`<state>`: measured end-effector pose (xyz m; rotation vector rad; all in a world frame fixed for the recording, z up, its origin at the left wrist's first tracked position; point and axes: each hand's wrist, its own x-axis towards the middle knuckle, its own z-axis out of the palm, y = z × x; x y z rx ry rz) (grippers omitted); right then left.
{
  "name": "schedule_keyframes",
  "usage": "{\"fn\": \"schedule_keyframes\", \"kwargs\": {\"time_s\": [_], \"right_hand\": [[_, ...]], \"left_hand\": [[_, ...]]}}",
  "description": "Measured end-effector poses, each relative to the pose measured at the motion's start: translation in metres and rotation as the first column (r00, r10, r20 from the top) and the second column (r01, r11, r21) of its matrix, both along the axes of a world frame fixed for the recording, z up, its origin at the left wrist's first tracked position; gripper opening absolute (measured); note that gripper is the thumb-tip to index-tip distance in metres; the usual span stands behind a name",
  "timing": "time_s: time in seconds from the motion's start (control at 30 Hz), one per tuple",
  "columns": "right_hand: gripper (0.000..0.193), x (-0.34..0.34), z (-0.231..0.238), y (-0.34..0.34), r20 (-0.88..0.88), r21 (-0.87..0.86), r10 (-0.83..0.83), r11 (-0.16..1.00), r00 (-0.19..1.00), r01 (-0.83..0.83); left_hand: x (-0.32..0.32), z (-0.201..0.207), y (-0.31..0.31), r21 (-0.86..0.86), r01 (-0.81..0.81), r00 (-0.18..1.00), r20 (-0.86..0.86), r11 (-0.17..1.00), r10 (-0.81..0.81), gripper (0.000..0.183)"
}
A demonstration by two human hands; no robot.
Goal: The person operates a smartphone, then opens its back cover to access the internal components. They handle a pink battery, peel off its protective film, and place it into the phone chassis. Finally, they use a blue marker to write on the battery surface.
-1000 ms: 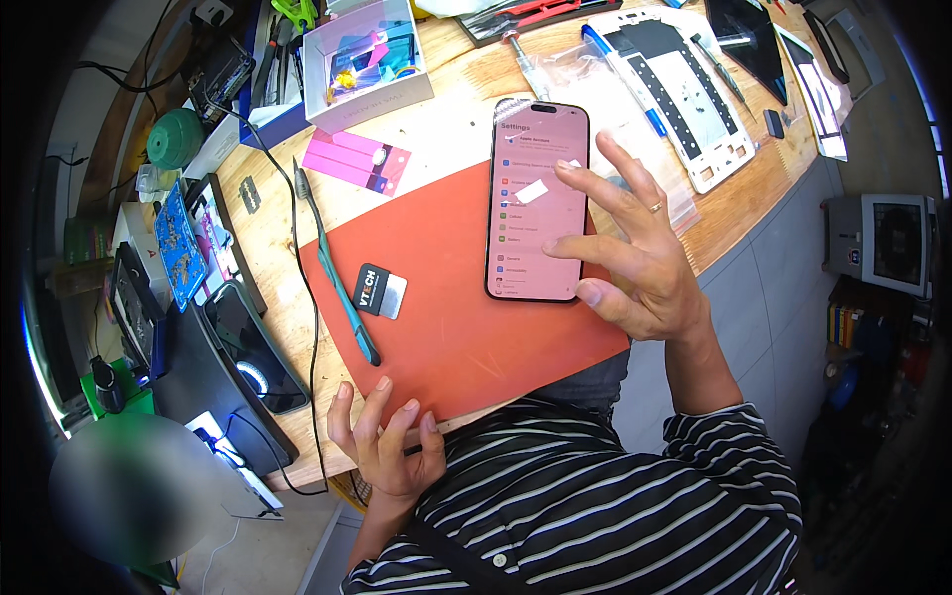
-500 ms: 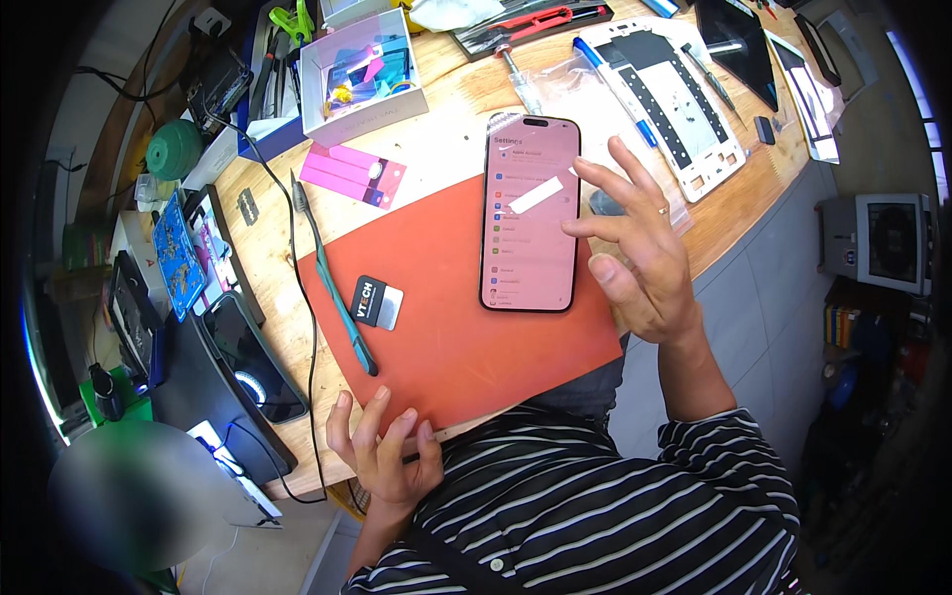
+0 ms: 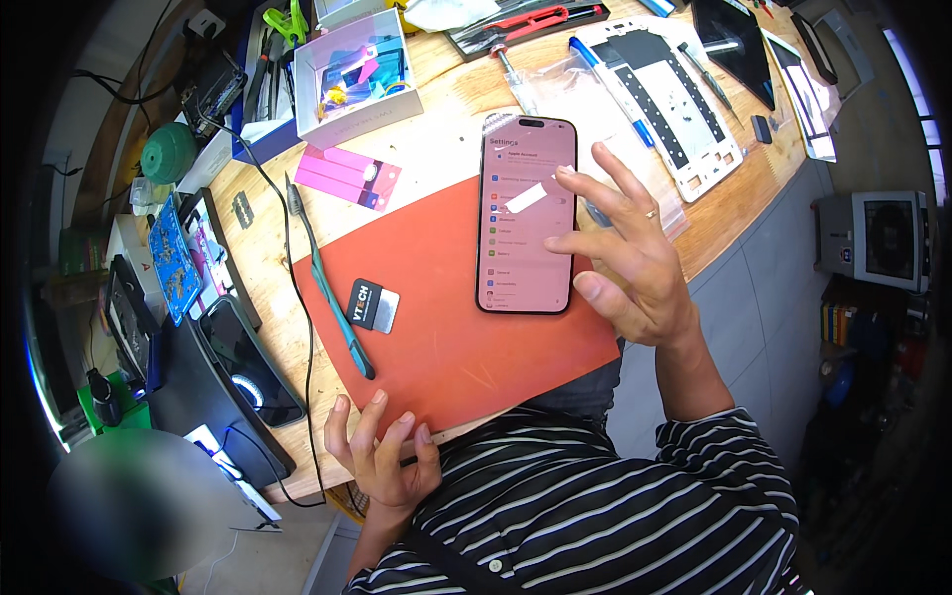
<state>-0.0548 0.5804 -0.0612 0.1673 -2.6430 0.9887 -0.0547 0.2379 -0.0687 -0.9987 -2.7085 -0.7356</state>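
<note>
A smartphone [image 3: 526, 228] lies face up on the far right part of an orange mat [image 3: 446, 347], its lit screen showing a settings list. Over the phone's right edge is my right hand [image 3: 635, 258], fingers spread and a fingertip at or just above the screen; whether it touches, I cannot tell. Nothing is held in it. My left hand [image 3: 385, 461] rests at the mat's near left edge, palm up, with its fingers apart and no object in them. Between the hands and the left border lie a teal-handled tool [image 3: 340, 312] and a small black-and-silver scraper blade [image 3: 375, 305].
A pink card [image 3: 349, 177] lies beyond the mat, near a white box [image 3: 362, 109] of small parts. A black cable [image 3: 309, 397] runs down the left side. At the far right are a blue pen [image 3: 613, 91], a white tablet frame [image 3: 706, 177] and dark screens [image 3: 734, 50].
My right hand's fingertip has moved slightly left and down over the phone screen. The left hand has stayed where it was. The whole view has shifted a little.
</note>
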Motion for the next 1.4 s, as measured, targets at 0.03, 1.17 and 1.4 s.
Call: {"fn": "schedule_keyframes", "kwargs": {"time_s": [0.03, 1.17, 1.4], "right_hand": [[0.033, 0.0, 0.001, -0.001, 0.022, -0.012, 0.003, 1.0, 1.0, -0.003], [0.038, 0.0, -0.002, 0.001, 0.002, 0.004, -0.043, 0.999, 0.999, 0.043], [0.026, -0.001, -0.005, 0.001, -0.071, -0.107, -0.159, 0.983, 0.985, 0.151]], "left_hand": [[0.0, 0.001, 0.0, -0.015, -0.001, 1.0, -0.012, 1.0, 0.001, 0.023], [0.0, 0.002, 0.001, -0.025, 0.005, 1.0, -0.002, 1.0, -0.005, 0.022], [-0.001, 0.002, 0.001, -0.029, 0.008, 1.0, -0.016, 1.0, -0.008, 0.023]]}}
